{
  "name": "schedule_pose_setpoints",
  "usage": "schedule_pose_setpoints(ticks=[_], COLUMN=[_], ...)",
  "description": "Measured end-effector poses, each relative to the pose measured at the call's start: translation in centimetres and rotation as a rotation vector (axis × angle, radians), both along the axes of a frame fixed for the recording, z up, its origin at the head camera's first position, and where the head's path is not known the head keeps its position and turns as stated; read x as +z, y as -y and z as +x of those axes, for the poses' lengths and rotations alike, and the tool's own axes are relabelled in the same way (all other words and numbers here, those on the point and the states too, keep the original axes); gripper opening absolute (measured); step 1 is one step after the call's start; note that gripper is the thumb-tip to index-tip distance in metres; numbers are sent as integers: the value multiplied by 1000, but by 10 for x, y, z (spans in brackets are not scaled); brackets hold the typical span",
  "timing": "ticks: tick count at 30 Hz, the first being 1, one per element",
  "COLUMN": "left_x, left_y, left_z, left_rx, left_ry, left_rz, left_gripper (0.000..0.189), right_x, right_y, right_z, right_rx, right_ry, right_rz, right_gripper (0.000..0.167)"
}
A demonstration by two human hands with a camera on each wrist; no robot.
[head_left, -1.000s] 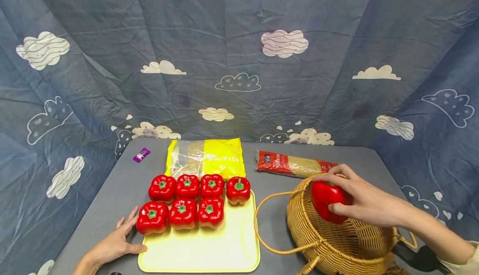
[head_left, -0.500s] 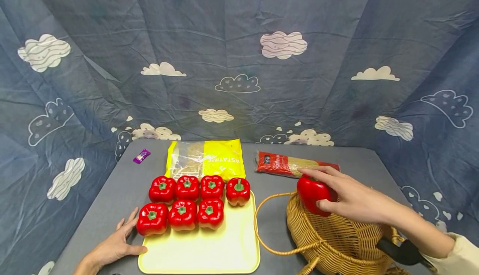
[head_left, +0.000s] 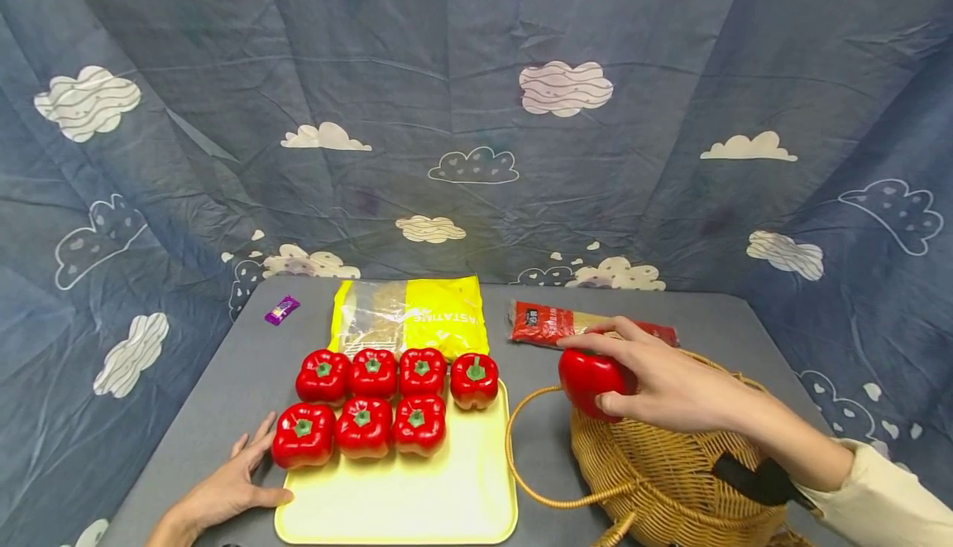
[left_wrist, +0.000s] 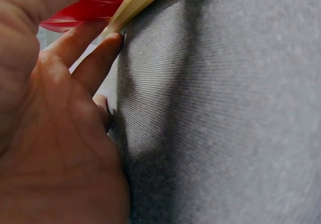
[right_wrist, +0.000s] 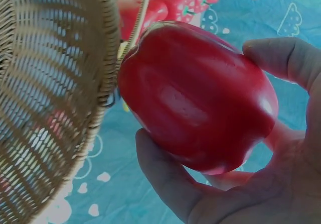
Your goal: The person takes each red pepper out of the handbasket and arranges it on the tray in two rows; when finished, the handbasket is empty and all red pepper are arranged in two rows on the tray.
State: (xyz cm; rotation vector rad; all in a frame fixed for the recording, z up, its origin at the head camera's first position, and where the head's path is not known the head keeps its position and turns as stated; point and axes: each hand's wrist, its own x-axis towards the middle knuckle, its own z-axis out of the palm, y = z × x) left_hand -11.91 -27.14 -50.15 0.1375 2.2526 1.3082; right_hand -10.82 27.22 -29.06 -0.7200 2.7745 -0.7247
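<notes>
My right hand point(head_left: 658, 381) grips a red bell pepper point(head_left: 588, 381) between thumb and fingers, over the left rim of the wicker basket point(head_left: 618, 464). In the right wrist view the bell pepper point(right_wrist: 200, 98) shows large, beside the woven basket wall point(right_wrist: 55, 83). My left hand point(head_left: 227, 485) rests at the left edge of the pale yellow tray point(head_left: 402, 501), fingers spread, thumb at the tray's side. Two rows of several red bell peppers point(head_left: 362, 427) sit toward the tray's far side; one point(head_left: 474, 381) stands apart at its far right corner.
Behind the tray lies a yellow pasta bag point(head_left: 439, 315). A red pack of noodles point(head_left: 543, 323) lies behind the basket, and a small purple packet point(head_left: 282, 310) at the back left. The basket's looped handle point(head_left: 514, 439) reaches toward the tray's right edge.
My right hand has lifted the bell pepper out of the basket's opening and carried it left, over the rim. My left hand and the peppers on the tray have stayed in place.
</notes>
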Motion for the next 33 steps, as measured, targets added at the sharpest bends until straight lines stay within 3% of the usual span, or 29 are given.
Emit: schedule_pose_setpoints(ticks=[5,14,28,33], left_x=[-1,-2,-1,-2], left_y=[-1,-1,-1,-1], left_z=[0,-1,1,2], left_rx=[1,8,4,-1], left_ry=[-2,17,-45,-50], left_rz=[5,5,36,33], left_gripper=[99,99,96,96], right_x=[2,-3,-14,-20], right_y=[11,34,68,82], right_z=[-4,-15,-26,-31], right_rx=[34,87,94,155], right_ry=[-26,2,32,13], right_rz=[15,-10,48,42], right_gripper=[61,60,57,50])
